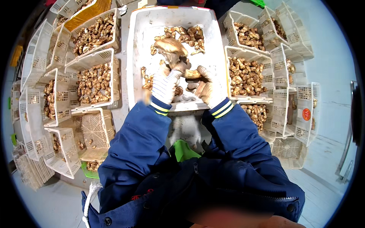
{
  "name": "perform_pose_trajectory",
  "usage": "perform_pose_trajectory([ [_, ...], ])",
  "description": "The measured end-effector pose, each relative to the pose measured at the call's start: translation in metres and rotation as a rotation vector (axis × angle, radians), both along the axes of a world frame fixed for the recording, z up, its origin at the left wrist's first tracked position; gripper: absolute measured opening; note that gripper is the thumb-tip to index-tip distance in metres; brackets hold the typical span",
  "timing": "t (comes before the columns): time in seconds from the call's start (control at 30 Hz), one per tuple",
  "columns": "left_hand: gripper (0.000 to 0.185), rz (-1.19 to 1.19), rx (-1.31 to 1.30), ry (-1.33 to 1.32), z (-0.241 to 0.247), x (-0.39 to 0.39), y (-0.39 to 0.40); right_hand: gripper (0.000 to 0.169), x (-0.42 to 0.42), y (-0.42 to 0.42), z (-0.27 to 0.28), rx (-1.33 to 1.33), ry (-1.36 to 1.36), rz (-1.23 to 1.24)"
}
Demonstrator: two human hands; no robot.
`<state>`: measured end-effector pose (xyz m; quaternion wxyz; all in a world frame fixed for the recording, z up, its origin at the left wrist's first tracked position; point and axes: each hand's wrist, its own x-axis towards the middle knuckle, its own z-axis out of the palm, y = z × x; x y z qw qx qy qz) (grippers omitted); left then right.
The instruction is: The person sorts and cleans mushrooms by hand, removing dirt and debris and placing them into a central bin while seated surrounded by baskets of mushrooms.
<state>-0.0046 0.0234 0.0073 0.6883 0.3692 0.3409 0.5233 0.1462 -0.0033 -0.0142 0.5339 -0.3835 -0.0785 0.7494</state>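
Both hands wear soiled white knit gloves and work over a white foam box (131, 59). My left hand (166, 82) is closed around the lower part of a large brown mushroom (171, 48) with a broad cap, tilted away from me. Close beside it, my right hand (209, 88) grips a smaller mushroom (192, 74) between thumb and fingers. Loose mushrooms (182, 34) lie along the far side of the box. Others (147, 81) rest by its left wall, partly behind my left glove.
Plastic crates of mushrooms flank the box, including one on the left (94, 84) and one on the right (246, 75). A crate with few mushrooms (91, 128) lies lower left. Between my legs is a green plastic object (184, 151). A pale blue wall (333, 94) stands at right.
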Motion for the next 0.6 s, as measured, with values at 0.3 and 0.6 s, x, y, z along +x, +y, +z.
perform_pose_trajectory([
  [0.3,0.029,-0.042,-0.117,0.055,0.001,0.003,0.01,0.033,0.021,0.01,0.032,0.478,-0.813,-0.001],
  [0.6,0.063,-0.043,0.254,0.804,-0.048,0.023,0.004,0.041,0.003,0.012,0.027,0.341,-1.173,0.3],
])
